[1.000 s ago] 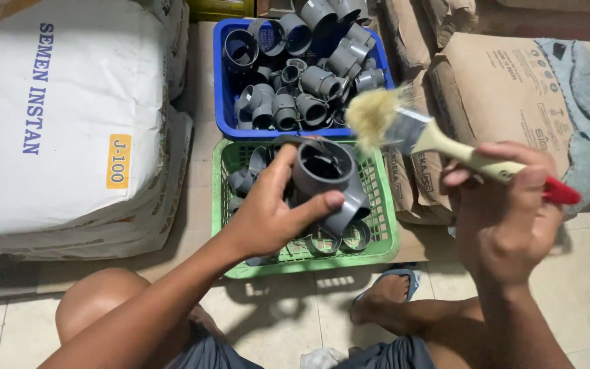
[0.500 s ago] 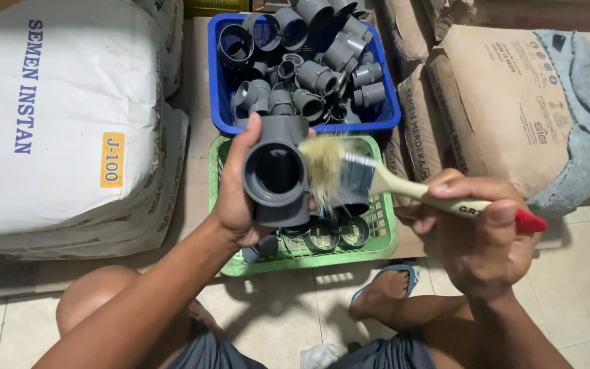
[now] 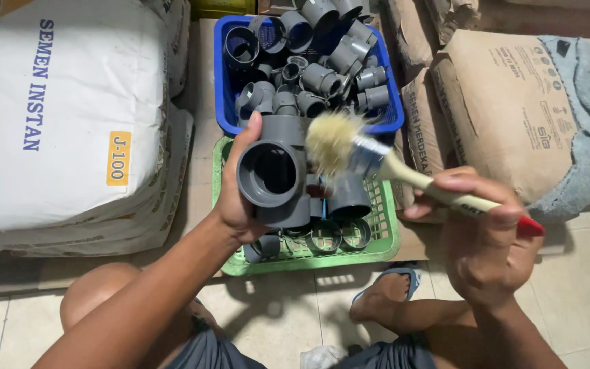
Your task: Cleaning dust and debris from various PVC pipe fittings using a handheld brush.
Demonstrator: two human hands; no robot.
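Pale tile floor (image 3: 582, 301) down at the bottom, with bent bare knees, dark shorts and a foot in a blue sandal (image 3: 394, 290) poking out under the right arm. Bit of crumpled white stuff right at the lower edge, can't tell what.

Next up, left hand (image 3: 237, 198) wrapped around a grey PVC tee fitting (image 3: 274, 178), thumb up along the side, one open socket facing straight at the camera. Held up over the green basket (image 3: 384, 246), not resting in it. Right hand (image 3: 486, 253) clenched around a paintbrush (image 3: 404, 171), pale wooden handle with a red tip sticking out past the palm, metal ferrule, fluffy light bristles pressed right up against the upper right side of the fitting.

Under the fitting, green plastic mesh basket on the floor with a few more grey fittings and rings (image 3: 339, 232) along its near side. Just behind it, touching or close to it, a blue plastic basket (image 3: 225, 116) heaped with grey pipe fittings, elbows, couplers and the like.

Off to the left, big white sack (image 3: 69, 116) with blue lettering and a yellow label, stacked on another one. On the right, brown paper sacks (image 3: 493, 109), one with a grey-blue cloth (image 3: 582, 123) draped over its far end. More sacks further back at the top edge.
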